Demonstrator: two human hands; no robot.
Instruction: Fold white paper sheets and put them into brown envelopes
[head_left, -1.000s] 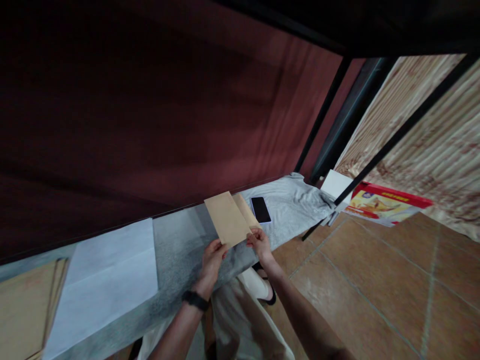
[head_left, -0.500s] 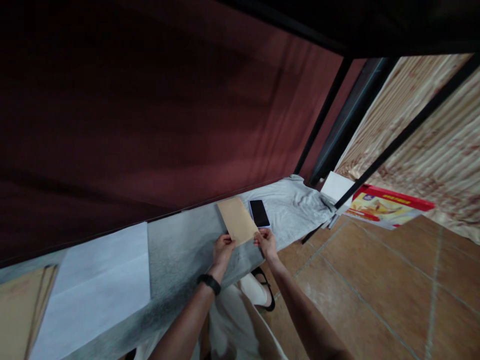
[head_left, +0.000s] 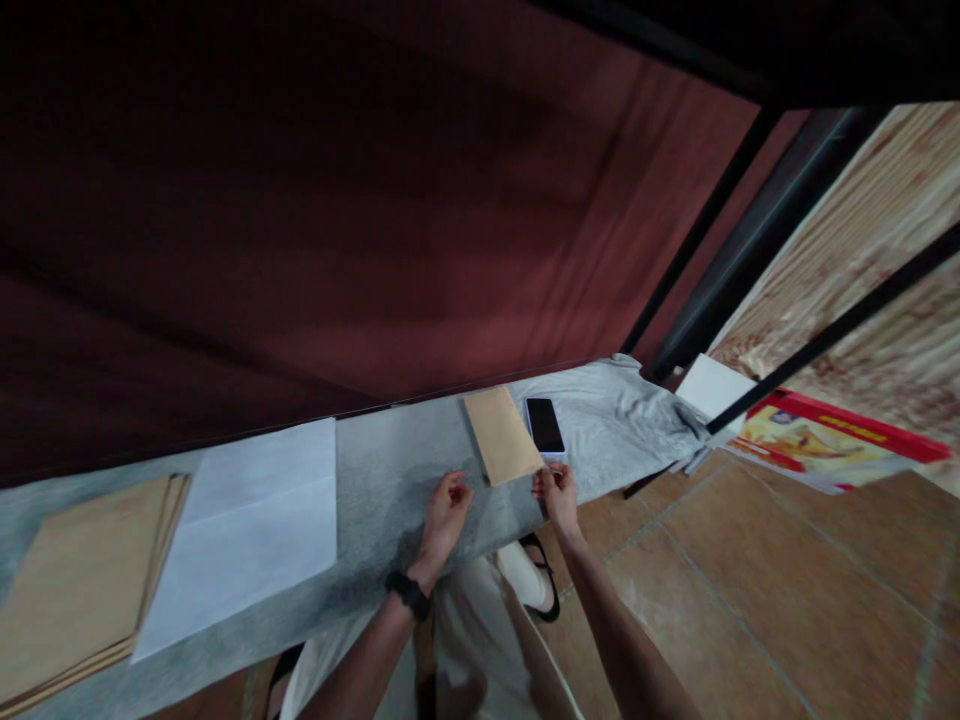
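Observation:
A small brown paper envelope lies on the grey cloth-covered surface. At its near right corner, my right hand pinches the edge between thumb and fingers. My left hand, with a black band on the wrist, is just left of the envelope and apart from it. Its fingers are loosely curled and nothing shows between them. A phone with a dark screen lies right of the envelope, just beyond my right fingers.
To the left lies a large white folded sheet, partly beside a stack of bigger brown envelopes. A dark red panel rises behind the surface. On the right stand black metal bars and a red and yellow printed box on the tiled floor.
My left hand has let go of the envelope's near left corner and drawn slightly away. My right hand stays at the right corner. The view has shifted left, showing more of the brown stack.

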